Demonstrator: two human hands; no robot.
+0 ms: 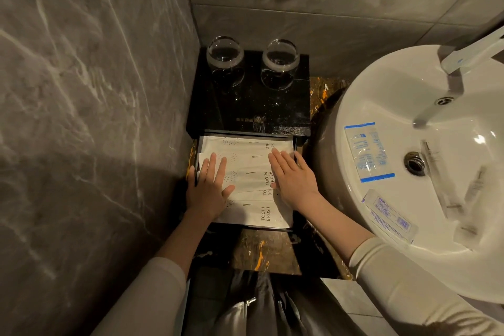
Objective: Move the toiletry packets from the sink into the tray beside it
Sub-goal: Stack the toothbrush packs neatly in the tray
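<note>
Several white toothbrush packets [249,180] lie overlapping in the black tray [245,132] left of the sink. My left hand [208,189] lies flat on their left ends, fingers straight. My right hand [293,180] presses flat on their right ends. Inside the white sink [381,84] a clear packet with blue edges [366,151] rests on the left slope. A second packet with blue print [388,215] lies at the near rim. Clear wrapped items [461,185] lie blurred around the drain.
Two upturned glasses [225,58] [279,63] stand on a black stand [251,106] behind the tray. Grey marble walls close in on the left and back. The tap [469,60] hangs over the sink. A dark marbled counter [266,251] runs below.
</note>
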